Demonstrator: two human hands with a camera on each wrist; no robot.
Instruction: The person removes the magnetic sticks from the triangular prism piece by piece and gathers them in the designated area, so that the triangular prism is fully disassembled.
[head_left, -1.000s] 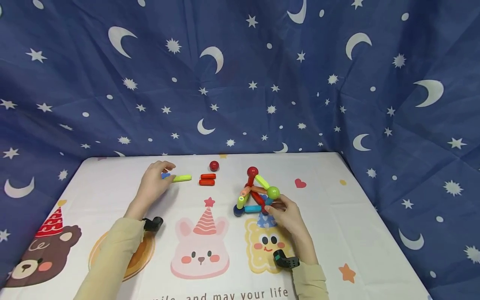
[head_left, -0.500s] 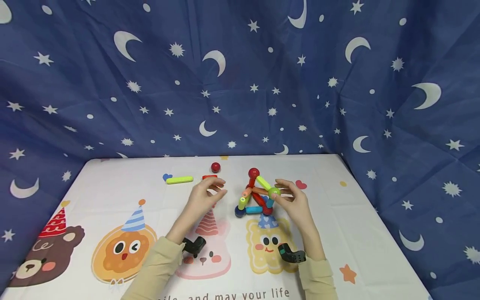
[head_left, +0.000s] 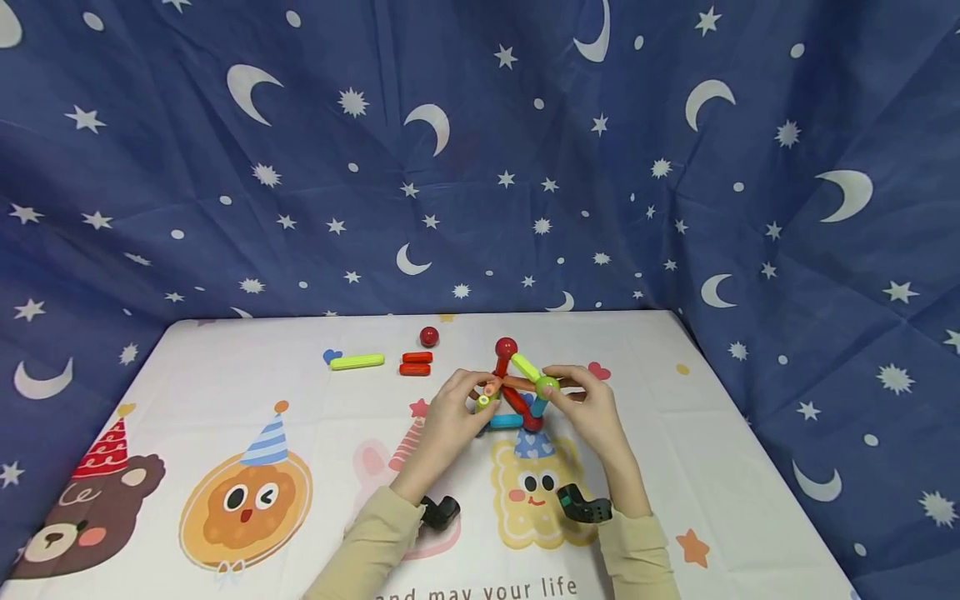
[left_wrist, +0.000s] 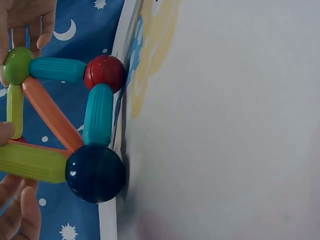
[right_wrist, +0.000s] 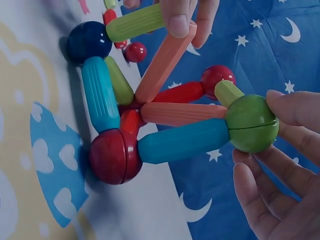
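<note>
A frame of magnetic rods and balls stands on the table between both hands. My right hand (head_left: 594, 410) pinches the green ball (right_wrist: 252, 131), thumb on one side and fingers on the other. At the frame's left, my left hand (head_left: 450, 417) has its thumb and fingers about the free end of a yellow-green magnetic rod (left_wrist: 37, 163), which rises from the dark blue ball (left_wrist: 96, 173). Its fingertips also touch the upper end of an orange rod (right_wrist: 167, 62). Blue rods (right_wrist: 182, 141) join a red ball (right_wrist: 116, 156) to the green and dark blue balls. Another red ball (head_left: 506, 348) tops the back.
Left of the frame lie a loose yellow-green rod (head_left: 357, 362), two short red rods (head_left: 416, 369) and a loose red ball (head_left: 429, 337). A printed white tablecloth (head_left: 675, 433) covers the table. Behind hangs a blue star-patterned curtain (head_left: 480, 167).
My left hand has moved right from beside the loose yellow-green rod to the frame's left side. My right hand has shifted from the lower part of the frame up to the green ball.
</note>
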